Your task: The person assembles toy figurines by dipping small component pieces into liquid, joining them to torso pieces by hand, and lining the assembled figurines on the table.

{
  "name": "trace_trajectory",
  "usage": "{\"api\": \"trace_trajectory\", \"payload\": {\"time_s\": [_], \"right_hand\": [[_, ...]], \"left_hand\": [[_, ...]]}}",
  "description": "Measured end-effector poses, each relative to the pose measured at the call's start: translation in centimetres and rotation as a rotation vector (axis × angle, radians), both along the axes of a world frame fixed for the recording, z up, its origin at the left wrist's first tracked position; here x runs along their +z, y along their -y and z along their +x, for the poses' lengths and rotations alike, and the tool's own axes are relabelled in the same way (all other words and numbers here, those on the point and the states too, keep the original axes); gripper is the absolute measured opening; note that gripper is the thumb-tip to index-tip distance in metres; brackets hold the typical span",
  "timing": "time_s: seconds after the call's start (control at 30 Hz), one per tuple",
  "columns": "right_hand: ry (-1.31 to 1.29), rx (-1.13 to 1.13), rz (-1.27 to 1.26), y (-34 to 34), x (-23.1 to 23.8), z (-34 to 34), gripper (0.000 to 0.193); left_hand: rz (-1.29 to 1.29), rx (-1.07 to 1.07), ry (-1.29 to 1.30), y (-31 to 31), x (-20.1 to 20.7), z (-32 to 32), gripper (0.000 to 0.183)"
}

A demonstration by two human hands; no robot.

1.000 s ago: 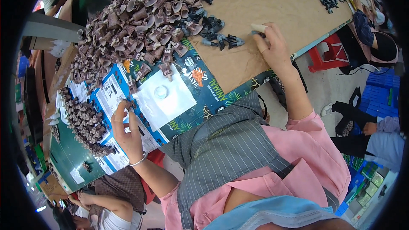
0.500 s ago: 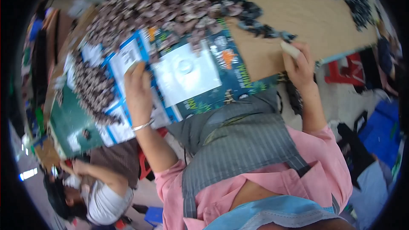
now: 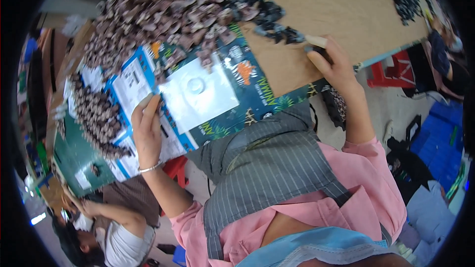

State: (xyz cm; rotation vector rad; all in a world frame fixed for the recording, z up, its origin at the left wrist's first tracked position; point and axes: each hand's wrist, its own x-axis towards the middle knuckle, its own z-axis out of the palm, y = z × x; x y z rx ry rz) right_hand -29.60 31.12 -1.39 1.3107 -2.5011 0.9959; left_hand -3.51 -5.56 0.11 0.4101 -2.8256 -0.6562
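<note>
Right grip narrow, I pinch what looks like one small dark grey piece between thumb and finger above the brown paper, toward the near edge of the desk; one pale finger cover shows. My left grip bunches over the desk's left half, fingertips together, and I cannot tell whether anything is in it. I judge the piece light and stiff, perhaps slightly slick, best held around its middle, any thin ends likely the fragile part. Two clusters of dark pieces lie out: one beside the brown cup-shaped pieces, one near the desk's right edge. Those brown pieces form one large heap toward the far edge. I count one white sheet and one clear disc upon it; single pieces are too crowded to number.
</note>
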Motion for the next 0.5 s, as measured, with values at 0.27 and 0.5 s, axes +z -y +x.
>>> {"api": "trace_trajectory", "payload": {"time_s": [0.27, 0.5], "right_hand": [[0.272, 0.197, 0.045, 8.8, 0.8, 4.9, 0.028], [0.385, 0.085, 0.201, 6.5, 2.7, 3.2, 0.034]], "left_hand": [[0.02, 0.049, 0.005, -1.2, 0.7, 0.1, 0.04], [0.125, 0.223, -0.231, -2.2, -2.3, 2.1, 0.04]]}}
